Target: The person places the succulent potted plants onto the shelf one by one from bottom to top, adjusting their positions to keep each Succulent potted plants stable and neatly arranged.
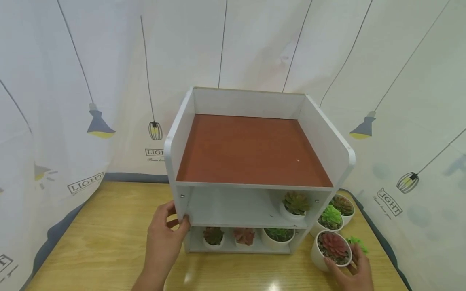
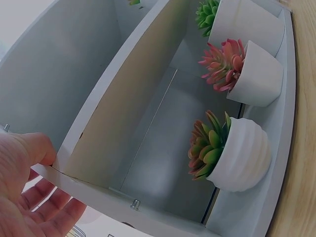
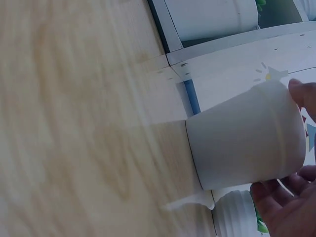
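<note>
A white shelf unit [image 1: 260,224] with a brown top board stands on the table. My left hand [image 1: 165,238] grips the front edge of its left side panel, thumb inside and fingers outside, as the left wrist view also shows [image 2: 29,182]. At the right, my right hand [image 1: 353,268] holds a white pot with a red succulent [image 1: 333,247] by its rim. In the right wrist view the pot [image 3: 247,138] has its base at the wooden surface; whether it touches I cannot tell. On the bottom shelf sit three potted succulents, including a ribbed white pot [image 2: 244,155].
One potted succulent [image 1: 295,204] stands at the right of the middle shelf. Beside the unit on the right are a bright green succulent [image 1: 330,218], a reddish-green one [image 1: 343,206] and another green plant [image 1: 356,243], partly hidden. A lamp-print cloth [image 1: 255,44] hangs behind the wooden table [image 1: 109,234].
</note>
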Motion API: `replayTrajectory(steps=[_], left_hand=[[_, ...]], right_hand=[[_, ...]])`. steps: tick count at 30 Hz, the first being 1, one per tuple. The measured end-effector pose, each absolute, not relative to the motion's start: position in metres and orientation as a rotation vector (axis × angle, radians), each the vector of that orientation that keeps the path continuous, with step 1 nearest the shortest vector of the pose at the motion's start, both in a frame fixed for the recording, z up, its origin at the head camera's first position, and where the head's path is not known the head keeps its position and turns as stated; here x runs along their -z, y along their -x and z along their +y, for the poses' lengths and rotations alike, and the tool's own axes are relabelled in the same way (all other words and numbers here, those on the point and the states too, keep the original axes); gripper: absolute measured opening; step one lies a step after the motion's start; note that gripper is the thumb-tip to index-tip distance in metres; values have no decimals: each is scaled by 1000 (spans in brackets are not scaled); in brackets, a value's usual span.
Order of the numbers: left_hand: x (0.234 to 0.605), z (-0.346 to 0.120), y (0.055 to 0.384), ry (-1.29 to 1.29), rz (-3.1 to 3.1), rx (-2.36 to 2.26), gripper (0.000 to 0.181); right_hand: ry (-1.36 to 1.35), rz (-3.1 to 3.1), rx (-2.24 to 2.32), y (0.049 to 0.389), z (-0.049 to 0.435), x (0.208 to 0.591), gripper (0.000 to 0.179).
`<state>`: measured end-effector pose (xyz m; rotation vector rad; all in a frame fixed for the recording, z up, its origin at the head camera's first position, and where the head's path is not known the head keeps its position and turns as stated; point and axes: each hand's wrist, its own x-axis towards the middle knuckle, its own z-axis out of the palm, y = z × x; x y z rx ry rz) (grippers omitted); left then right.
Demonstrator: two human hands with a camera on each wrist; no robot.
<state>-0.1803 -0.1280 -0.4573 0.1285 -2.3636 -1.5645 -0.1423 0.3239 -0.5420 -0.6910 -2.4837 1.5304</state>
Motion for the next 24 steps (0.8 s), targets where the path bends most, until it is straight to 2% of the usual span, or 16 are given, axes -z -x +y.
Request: replayTrajectory(steps=[6,12,18,24], left_hand=[[457,-128,180,-137,-2368,1565,43],[459,-128,181,-120,-2366,1545,42],[459,-128,181,-121,-2368,1546,42],[459,-128,181,-124,-2374,1561,42]], right_hand=[[641,-2549,-1692,147,325,551,122],[619,-2515,-1810,147,328,562,111],[459,-2464,-1868,148,330,569,96],[566,-2576,-1751,149,329,570,107]])
